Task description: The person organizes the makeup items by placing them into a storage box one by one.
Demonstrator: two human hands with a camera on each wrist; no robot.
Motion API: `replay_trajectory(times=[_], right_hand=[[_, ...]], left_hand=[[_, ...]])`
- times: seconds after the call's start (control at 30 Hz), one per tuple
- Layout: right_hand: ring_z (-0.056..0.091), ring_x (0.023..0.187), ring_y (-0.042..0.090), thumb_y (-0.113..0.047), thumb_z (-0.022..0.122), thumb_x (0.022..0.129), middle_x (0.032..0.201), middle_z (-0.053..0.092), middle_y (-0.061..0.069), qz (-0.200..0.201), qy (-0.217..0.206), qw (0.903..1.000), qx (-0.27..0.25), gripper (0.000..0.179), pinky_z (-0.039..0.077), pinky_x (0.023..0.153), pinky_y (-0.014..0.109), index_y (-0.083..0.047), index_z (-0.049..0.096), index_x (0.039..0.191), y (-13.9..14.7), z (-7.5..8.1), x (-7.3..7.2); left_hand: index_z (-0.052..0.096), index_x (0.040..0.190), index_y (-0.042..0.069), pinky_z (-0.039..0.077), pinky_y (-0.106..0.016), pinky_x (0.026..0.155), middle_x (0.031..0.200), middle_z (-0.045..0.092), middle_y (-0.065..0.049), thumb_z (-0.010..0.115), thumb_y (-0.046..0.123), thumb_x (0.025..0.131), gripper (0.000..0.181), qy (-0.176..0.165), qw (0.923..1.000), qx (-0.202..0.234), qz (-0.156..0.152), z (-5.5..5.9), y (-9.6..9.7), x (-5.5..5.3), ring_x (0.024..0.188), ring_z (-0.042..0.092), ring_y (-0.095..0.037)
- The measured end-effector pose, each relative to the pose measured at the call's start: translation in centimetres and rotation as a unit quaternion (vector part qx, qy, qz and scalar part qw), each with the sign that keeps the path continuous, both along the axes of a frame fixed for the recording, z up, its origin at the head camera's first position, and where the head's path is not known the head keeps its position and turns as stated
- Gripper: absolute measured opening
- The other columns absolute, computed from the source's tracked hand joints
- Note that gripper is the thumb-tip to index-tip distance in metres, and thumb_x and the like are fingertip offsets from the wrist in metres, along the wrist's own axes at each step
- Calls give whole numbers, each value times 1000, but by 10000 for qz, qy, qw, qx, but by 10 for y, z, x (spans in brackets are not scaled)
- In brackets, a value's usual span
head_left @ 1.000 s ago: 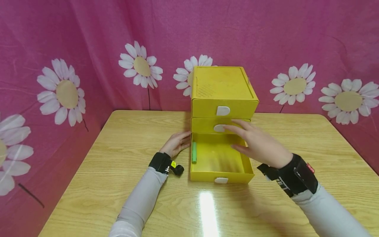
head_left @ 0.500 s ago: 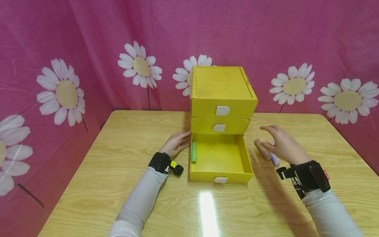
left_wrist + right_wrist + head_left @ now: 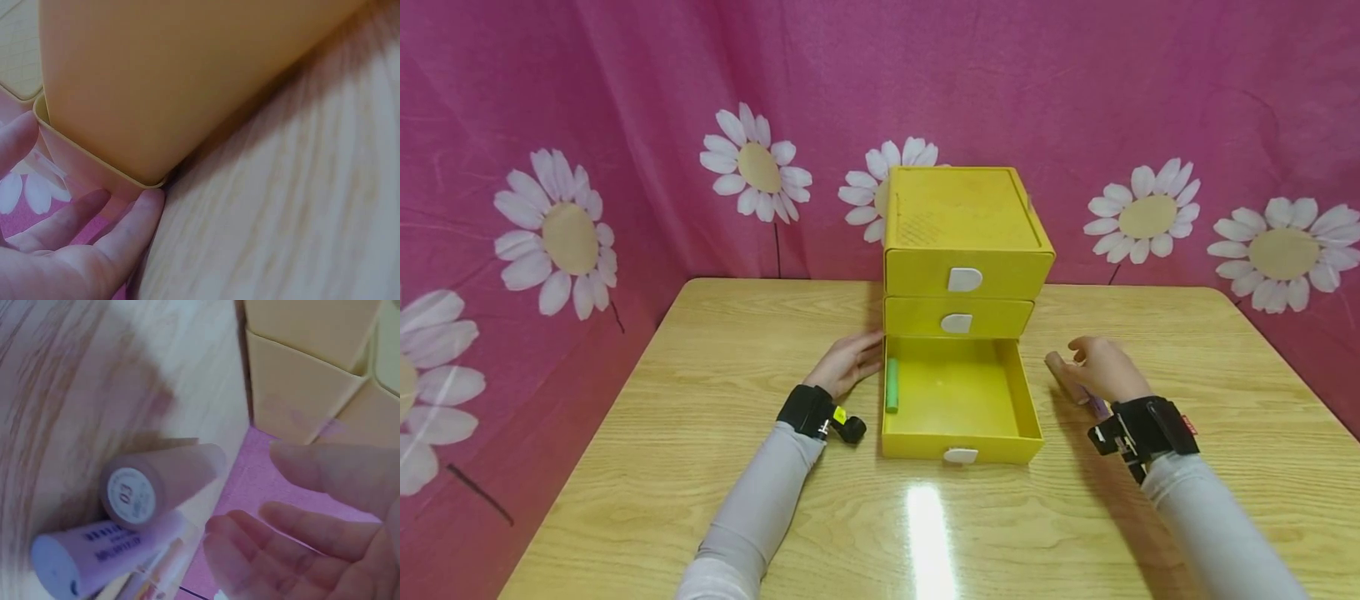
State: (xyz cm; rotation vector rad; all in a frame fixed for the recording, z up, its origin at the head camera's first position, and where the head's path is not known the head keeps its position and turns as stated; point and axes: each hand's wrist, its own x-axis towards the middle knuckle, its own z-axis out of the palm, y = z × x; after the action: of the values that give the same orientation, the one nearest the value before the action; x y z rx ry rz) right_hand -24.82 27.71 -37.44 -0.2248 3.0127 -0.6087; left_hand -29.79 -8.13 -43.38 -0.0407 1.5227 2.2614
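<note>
My left hand [image 3: 847, 362] touches the left side of a yellow drawer cabinet [image 3: 970, 208]; the left wrist view has its fingertips [image 3: 150, 197] against the casing's front edge. The bottom drawer [image 3: 962, 448] is pulled out and holds a green stick-shaped item [image 3: 892, 386] along its left wall. To the cabinet's right, my right hand [image 3: 1108, 367] hovers close over small cosmetic tubes, its loosely bent fingers holding nothing. Among them are a brownish-pink tube [image 3: 169, 478] with "03" on its round base and a purple tube [image 3: 94, 553]. The hand partly covers them in the head view.
The upper drawer [image 3: 925, 273] and middle drawer [image 3: 917, 317] are closed, with white tabs. Slim items [image 3: 156, 575] lie beside the purple tube. A pink curtain [image 3: 1037, 83] with daisies hangs behind the wooden table [image 3: 737, 333].
My right hand has moved from in front of the middle drawer to the right, then lowered over the tubes, uncovering the open drawer. The left hand has stayed at the cabinet's side.
</note>
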Motion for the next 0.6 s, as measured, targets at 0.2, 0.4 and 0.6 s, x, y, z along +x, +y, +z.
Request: replay_trajectory(times=[0.2,0.4,0.6], right_hand=[[59,78,35,-31,50,92,88,61,29,-96,1,9999,48,53,50,70,50,19,54,108,-3,-6,-5],[54,55,22,-24,49,92,60,56,12,-114,58,9999,64,37,46,54,35,8,60,79,-5,-12,-7],[48,54,21,-10,58,82,60,51,7,-240,-163,9995,144,20,38,49,28,1,55,67,-6,-16,-12]], left_hand=[[37,136,-5,34,-40,105,144,30,-14,45,10,96,43,18,10000,59,-7,0,0,0,130,32,-28],[37,135,-5,33,-40,105,144,30,-14,45,10,96,42,-2,10000,71,-21,0,0,0,129,33,-28],[38,135,-5,35,-39,104,143,32,-14,46,11,96,43,9,10000,7,-27,0,-1,0,127,35,-27]])
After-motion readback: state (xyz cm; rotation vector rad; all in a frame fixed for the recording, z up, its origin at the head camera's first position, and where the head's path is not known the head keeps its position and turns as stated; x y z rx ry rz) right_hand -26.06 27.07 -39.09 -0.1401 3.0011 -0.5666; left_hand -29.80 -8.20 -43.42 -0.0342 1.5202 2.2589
